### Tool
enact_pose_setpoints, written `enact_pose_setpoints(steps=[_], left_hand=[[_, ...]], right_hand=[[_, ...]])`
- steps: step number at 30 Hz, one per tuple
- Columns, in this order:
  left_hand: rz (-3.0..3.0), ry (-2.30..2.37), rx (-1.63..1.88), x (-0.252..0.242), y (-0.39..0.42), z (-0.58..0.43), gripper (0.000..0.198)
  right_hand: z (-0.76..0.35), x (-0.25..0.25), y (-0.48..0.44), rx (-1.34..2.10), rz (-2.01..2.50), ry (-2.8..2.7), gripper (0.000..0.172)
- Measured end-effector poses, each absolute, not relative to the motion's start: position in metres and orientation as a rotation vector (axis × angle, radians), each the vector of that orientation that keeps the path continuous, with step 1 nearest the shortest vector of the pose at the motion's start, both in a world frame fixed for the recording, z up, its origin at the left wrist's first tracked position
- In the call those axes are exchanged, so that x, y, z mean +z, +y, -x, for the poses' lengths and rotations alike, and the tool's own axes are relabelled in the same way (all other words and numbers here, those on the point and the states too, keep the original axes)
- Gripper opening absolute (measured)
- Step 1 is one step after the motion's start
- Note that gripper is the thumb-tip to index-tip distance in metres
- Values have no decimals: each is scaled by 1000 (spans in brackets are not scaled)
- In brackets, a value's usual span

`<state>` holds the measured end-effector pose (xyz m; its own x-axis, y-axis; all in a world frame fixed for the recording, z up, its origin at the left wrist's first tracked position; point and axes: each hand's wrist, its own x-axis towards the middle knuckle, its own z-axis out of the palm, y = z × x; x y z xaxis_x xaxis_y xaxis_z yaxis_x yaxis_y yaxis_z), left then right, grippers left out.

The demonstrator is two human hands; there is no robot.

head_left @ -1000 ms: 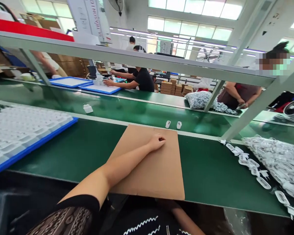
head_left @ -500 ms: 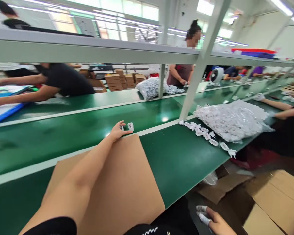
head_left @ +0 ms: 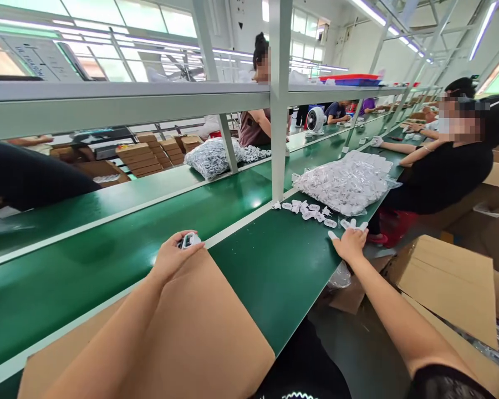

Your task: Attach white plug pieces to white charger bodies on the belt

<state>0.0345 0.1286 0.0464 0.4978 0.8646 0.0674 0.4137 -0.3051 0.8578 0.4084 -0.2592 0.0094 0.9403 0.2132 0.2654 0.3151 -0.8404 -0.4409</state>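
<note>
My left hand [head_left: 175,256] reaches over the cardboard sheet [head_left: 208,310] to the edge of the green belt. Its fingers are closed around a small white plastic piece [head_left: 190,240] with a dark opening; part of the piece is hidden by the hand. My right hand [head_left: 350,243], with white covers on its fingertips, is spread at the near edge of the green table. Its fingers reach beside a loose row of white plug-like pieces [head_left: 314,208]. The hand covers the end of that row, and nothing shows in its grip.
A clear bag of white parts [head_left: 345,183] lies beyond the loose pieces. A grey metal post [head_left: 279,111] rises from the table's divider. Open cardboard boxes [head_left: 449,282] stand on the right. Co-workers sit on the right and stand across the belt, near a white fan [head_left: 315,121].
My view has turned to the right. My left hand has closed on the white piece. My right hand has risen from below the table to the row of white pieces, fingers spread.
</note>
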Motion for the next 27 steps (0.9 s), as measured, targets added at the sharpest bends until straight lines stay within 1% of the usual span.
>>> enact_pose_setpoints(steps=[3,8,12,14,17,18,19,21,23,25,27], left_hand=[[-2014,1051,571,50,87,-8,66],[-2049,1017,555,32,45,16,58],[-2068,1015,592,16,33,17,54],[-2032,1041,577,11,32,18,59],[-1986,996,552,6,34,24,76],[-1986,957,553,4,36,27,78],[-1988,922,559,3,38,30,77],[-1982,872,563,-1,43,36,68],[-1975,824,548,-3,48,40,61],[-1970,778,522,-3,52,41,57],[-1964,766,502,-1,56,39,56]], right_hand=[[-428,3,-228,-164,2722,-311,66],[-417,-6,-180,-120,2625,-642,51],[-411,-2,-157,-45,2488,-922,51],[-413,5,-152,10,2400,-1045,46],[-417,16,-150,56,2292,-1122,37],[-417,19,-150,51,2268,-1117,36],[-417,23,-150,40,2250,-1105,36],[-413,28,-147,12,2219,-1079,38],[-402,33,-138,35,2097,-1036,42],[-383,40,-122,165,1898,-997,53],[-354,48,-102,385,1727,-1005,63]])
